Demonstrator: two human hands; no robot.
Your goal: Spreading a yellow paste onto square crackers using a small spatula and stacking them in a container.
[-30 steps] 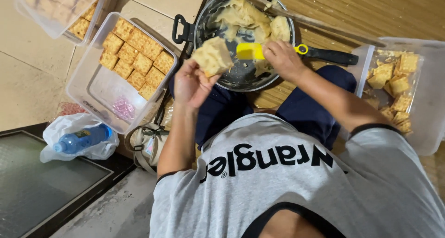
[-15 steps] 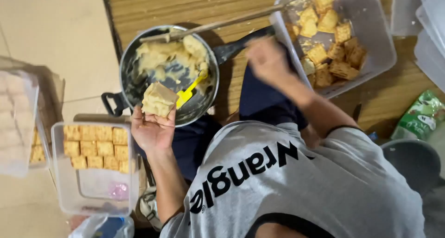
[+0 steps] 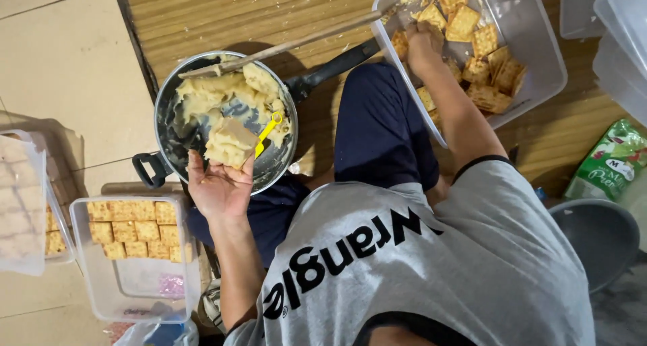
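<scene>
The left hand (image 3: 217, 187) is open palm-up with the fingers curled lightly under a cracker piled with pale yellow filling (image 3: 230, 142), which rests on the fingertips just over the near rim of the pan (image 3: 176, 83). The right hand (image 3: 423, 47) is stretched out into the clear plastic tub of loose crackers (image 3: 539, 56), its fingers bent down among the crackers; whether they are closed on 1 cannot be told, since the fingertips are hidden. The pan is dark, round and holds lumps of the same yellow filling (image 3: 226, 90) spread over its floor and wall. A small yellow spreader (image 3: 267, 134) lies inside the pan, just beside the topped cracker. A long wooden stick (image 3: 283, 47) lies across the pan's far rim and reaches toward the tub on the right. The pan's black handle (image 3: 333, 66) points toward that tub, passing beside the person's dark blue trouser leg (image 3: 381, 127). To the left of the person, on the floor, stands another clear container (image 3: 128, 292) with 2 neat rows of square crackers (image 3: 135, 229) set along its far side. A further stack of clear containers (image 3: 23, 204) sits at the left edge. On the right, near the wooden floor's edge, lie a green packet (image 3: 610, 159) and a grey round bowl (image 3: 596, 235).
</scene>
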